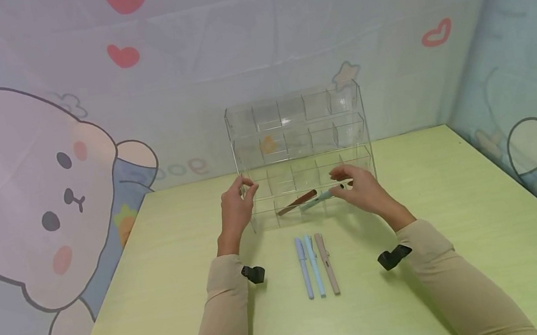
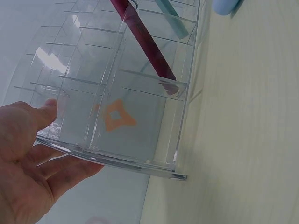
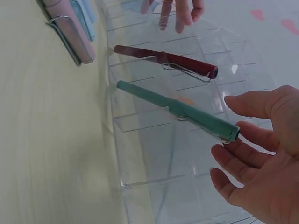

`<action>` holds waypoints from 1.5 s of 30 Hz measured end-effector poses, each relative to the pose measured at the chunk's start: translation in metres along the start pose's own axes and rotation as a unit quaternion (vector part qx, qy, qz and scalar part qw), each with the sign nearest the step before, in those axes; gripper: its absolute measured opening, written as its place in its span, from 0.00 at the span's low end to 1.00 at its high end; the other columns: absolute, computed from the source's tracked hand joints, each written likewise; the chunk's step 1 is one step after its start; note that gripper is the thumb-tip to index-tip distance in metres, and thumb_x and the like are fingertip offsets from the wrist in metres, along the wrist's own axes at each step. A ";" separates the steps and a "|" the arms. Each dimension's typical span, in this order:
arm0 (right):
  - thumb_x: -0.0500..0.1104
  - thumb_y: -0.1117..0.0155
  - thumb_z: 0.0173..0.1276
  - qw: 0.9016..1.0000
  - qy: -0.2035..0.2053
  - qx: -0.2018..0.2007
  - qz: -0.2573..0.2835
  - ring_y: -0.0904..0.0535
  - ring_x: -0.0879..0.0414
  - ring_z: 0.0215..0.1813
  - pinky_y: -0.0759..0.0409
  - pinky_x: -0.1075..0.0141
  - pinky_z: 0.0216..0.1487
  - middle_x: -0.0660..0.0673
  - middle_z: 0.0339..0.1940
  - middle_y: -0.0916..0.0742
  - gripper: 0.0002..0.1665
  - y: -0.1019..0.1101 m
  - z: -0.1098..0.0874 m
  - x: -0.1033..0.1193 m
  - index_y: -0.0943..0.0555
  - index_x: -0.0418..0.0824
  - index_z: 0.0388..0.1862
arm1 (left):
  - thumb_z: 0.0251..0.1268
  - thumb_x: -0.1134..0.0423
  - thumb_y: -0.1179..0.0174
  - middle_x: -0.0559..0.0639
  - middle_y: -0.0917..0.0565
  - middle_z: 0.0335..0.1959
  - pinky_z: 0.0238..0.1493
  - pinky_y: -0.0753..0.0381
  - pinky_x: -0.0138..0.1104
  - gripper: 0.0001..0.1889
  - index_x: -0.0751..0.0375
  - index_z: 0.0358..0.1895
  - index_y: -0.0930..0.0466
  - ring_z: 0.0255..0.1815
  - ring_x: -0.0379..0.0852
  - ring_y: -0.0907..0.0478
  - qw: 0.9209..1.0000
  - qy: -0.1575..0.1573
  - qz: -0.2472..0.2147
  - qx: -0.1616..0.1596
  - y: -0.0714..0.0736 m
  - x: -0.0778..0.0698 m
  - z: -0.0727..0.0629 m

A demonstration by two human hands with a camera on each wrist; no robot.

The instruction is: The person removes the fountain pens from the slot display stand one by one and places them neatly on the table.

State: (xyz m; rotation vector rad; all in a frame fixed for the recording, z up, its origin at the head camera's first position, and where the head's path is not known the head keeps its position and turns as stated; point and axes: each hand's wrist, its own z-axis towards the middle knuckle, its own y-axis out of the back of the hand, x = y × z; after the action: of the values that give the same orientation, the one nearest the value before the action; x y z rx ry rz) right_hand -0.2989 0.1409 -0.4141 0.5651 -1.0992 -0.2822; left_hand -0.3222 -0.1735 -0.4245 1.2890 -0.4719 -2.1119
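A clear acrylic rack (image 1: pixel 302 158) with stepped rows of compartments stands on the table. At its left side, my left hand (image 1: pixel 237 208) grips the side panel, thumb over the front and fingers behind, as the left wrist view shows. My right hand (image 1: pixel 364 191) is at the right part of the lower rows, fingers loosely bent and apart around the cap end of a teal pen (image 3: pixel 187 114). That pen leans in the bottom row beside a dark red pen (image 2: pixel 149 44), both slanting to the right.
In front of the rack, three pens lie side by side on the yellow-green table (image 1: pixel 163 294): a periwinkle pen (image 1: pixel 304 267), a light blue pen (image 1: pixel 314 266) and a pinkish-brown pen (image 1: pixel 327 264). A cartoon-printed cloth (image 1: pixel 241 35) hangs behind the rack.
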 end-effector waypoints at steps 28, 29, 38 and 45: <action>0.35 0.33 0.69 0.999 0.017 0.002 -0.042 0.22 0.38 0.57 0.27 0.43 0.58 0.34 0.54 0.16 0.24 -0.018 0.000 -0.014 0.25 0.29 0.62 | 0.74 0.57 0.39 0.62 0.16 0.54 0.47 0.21 0.55 0.08 0.58 0.45 0.20 0.53 0.64 0.19 1.000 -0.012 -0.008 -0.007 -0.001 0.001 0.001; 0.34 0.33 0.69 0.999 0.015 0.004 -0.041 0.22 0.38 0.57 0.27 0.43 0.58 0.34 0.54 0.16 0.24 -0.019 0.000 -0.014 0.25 0.29 0.62 | 0.74 0.57 0.39 0.61 0.15 0.53 0.47 0.21 0.55 0.08 0.58 0.45 0.20 0.52 0.64 0.19 1.000 -0.012 -0.008 -0.008 0.000 0.001 0.000; 0.32 0.34 0.69 0.998 0.014 0.011 -0.054 0.19 0.38 0.54 0.23 0.45 0.52 0.35 0.50 0.14 0.17 -0.024 0.000 -0.016 0.21 0.31 0.56 | 0.74 0.56 0.40 0.62 0.16 0.54 0.48 0.22 0.56 0.09 0.58 0.45 0.20 0.54 0.66 0.20 1.000 -0.010 -0.015 -0.001 -0.001 0.003 0.000; 0.32 0.34 0.69 0.998 0.022 0.008 -0.058 0.18 0.38 0.53 0.22 0.46 0.52 0.35 0.50 0.14 0.17 -0.025 0.001 -0.016 0.20 0.31 0.55 | 0.74 0.56 0.39 0.61 0.16 0.55 0.49 0.22 0.56 0.09 0.58 0.45 0.20 0.54 0.65 0.20 1.000 -0.014 -0.013 -0.005 -0.001 0.002 0.000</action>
State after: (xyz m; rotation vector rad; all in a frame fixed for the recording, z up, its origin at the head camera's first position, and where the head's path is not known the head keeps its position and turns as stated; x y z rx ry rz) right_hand -0.3050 0.1279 -0.4398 0.6479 -1.0292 -0.3607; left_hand -0.3233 -0.1745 -0.4261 1.2694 -0.4584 -2.1538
